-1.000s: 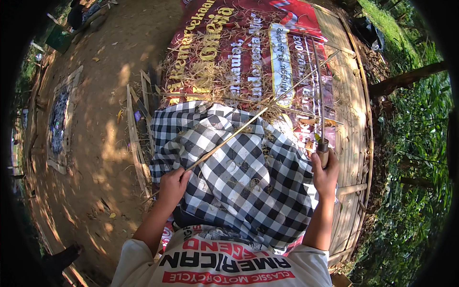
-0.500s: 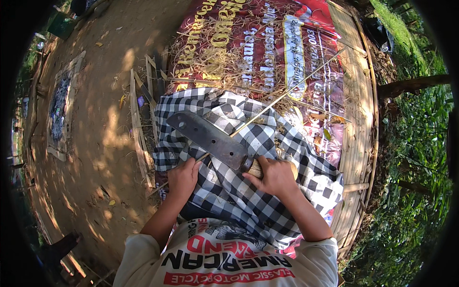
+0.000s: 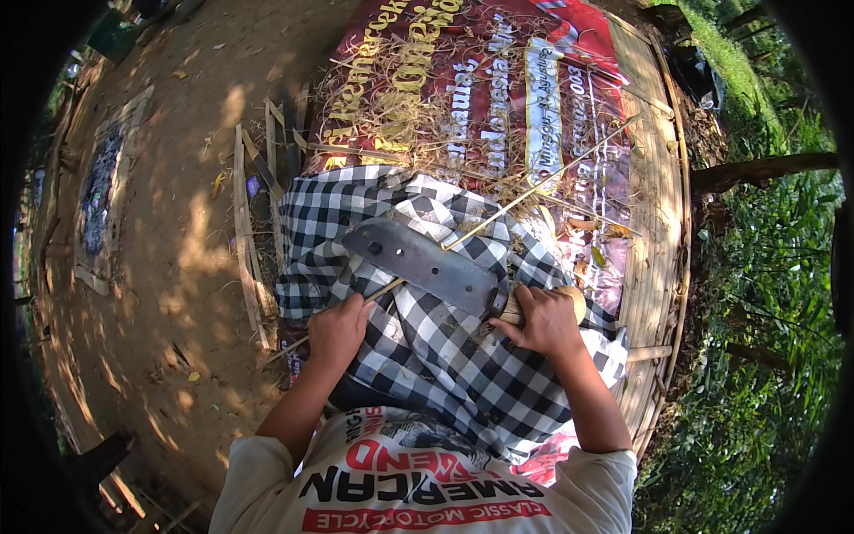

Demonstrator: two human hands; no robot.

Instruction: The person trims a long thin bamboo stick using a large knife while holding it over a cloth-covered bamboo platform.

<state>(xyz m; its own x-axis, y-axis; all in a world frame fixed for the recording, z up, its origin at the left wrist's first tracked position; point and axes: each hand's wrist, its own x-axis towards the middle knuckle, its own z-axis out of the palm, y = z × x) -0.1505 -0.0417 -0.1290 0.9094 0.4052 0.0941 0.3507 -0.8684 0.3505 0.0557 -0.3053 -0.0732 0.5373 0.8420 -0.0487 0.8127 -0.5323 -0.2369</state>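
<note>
Strip [image 3: 494,214] pinched in left hand [image 3: 337,333] passes beneath knife [image 3: 418,263] gripped in right hand [image 3: 545,322].

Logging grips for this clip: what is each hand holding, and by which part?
Right hand: the knife, by its handle. Left hand: the thin stick, near its lower-left end.

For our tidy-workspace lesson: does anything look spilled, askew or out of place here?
Yes: thin pale shavings lie strewn across the red banner, partly hiding its print. The checkered cloth is rumpled rather than flat.
</note>
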